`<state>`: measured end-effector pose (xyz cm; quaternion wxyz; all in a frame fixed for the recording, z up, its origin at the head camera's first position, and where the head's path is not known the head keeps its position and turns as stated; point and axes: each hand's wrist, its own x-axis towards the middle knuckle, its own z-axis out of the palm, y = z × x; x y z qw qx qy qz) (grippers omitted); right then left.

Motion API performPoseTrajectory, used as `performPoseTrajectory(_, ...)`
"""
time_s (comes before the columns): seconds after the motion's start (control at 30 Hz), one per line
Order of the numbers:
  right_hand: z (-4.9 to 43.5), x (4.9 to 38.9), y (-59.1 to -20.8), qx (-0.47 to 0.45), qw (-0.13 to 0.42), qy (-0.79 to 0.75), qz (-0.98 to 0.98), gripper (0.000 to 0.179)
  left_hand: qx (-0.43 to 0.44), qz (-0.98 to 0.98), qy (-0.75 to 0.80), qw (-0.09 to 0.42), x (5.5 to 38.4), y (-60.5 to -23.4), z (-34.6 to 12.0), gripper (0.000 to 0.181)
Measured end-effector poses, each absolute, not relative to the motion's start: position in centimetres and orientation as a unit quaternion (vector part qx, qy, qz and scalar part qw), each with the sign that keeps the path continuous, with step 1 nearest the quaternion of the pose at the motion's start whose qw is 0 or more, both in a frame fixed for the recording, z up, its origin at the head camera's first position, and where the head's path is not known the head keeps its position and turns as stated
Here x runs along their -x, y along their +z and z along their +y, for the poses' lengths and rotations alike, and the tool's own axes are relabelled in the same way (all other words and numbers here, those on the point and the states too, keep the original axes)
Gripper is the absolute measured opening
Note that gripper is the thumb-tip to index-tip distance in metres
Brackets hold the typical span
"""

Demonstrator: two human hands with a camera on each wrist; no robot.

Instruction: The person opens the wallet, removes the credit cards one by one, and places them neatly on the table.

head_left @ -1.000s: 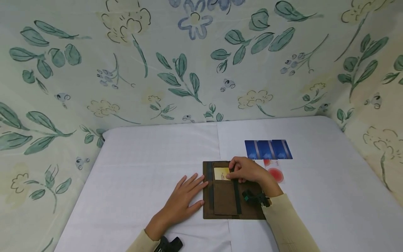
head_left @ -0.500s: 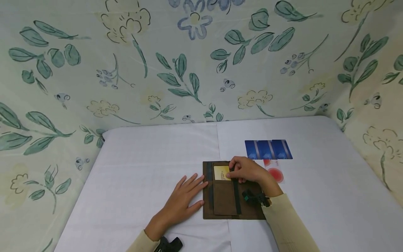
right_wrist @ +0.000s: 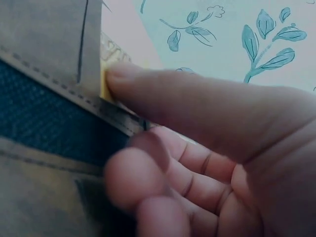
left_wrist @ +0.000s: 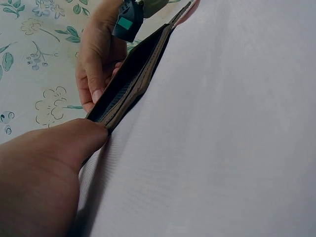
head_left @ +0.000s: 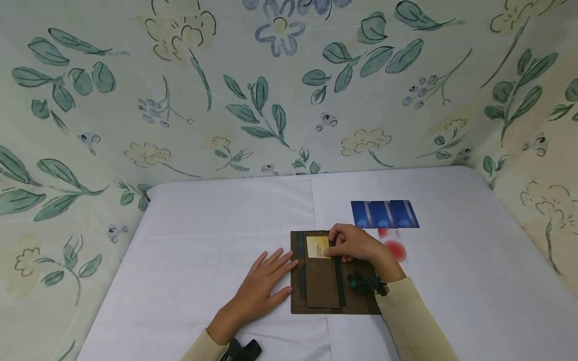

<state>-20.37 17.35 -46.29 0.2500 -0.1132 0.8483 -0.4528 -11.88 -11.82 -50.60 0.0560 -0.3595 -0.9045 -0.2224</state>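
Note:
A brown wallet (head_left: 322, 283) lies spread on the white table, with dark strips along its inner panels. A yellow card (head_left: 316, 246) with dark lettering sits in the upper slot of its raised panel. My right hand (head_left: 358, 246) pinches this card (right_wrist: 104, 81), its thumb on the card's face and the other fingers curled near the dark strip; part of the card is hidden. My left hand (head_left: 264, 288) lies with fingers spread, its fingertips and thumb on the wallet's left edge. In the left wrist view, the wallet (left_wrist: 132, 96) is seen edge-on beside the thumb.
Beyond the wallet lies a row of blue cards (head_left: 384, 214). A clear piece with red round prints (head_left: 395, 250) lies just below them, partly behind the right wrist. Floral cloth (head_left: 280, 100) hangs behind the table.
The yellow card has slid up slightly out of its slot, showing a little more. Both hands and the wallet have stayed nearly in place.

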Motion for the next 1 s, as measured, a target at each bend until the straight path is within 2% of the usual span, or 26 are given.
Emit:
performPoseTrajectory(0.4, 17.37, 20.23, -46.28, 0.113, 0.249, -0.453, 0.848, 0.039, 0.362, -0.901, -0.233, 0.057, 11.91, -50.75, -11.77, 0.059)
performPoseTrajectory(0.63, 17.41, 20.31, -46.3, 0.112, 0.247, -0.457, 0.847, 0.034, 0.359, -0.903, -0.231, 0.049, 11.94, -50.73, -11.82, 0.059)
performPoseTrajectory(0.8, 17.23, 20.16, -46.18, 0.106, 0.245, -0.446, 0.854, 0.037, 0.355, -0.905, -0.232, 0.042, 11.83, -50.63, -11.81, 0.058)
performPoseTrajectory(1.0, 17.25, 20.21, -46.05, 0.115, 0.245, -0.442, 0.855, 0.036, 0.358, -0.903, -0.23, 0.054, 11.88, -50.59, -11.79, 0.058)
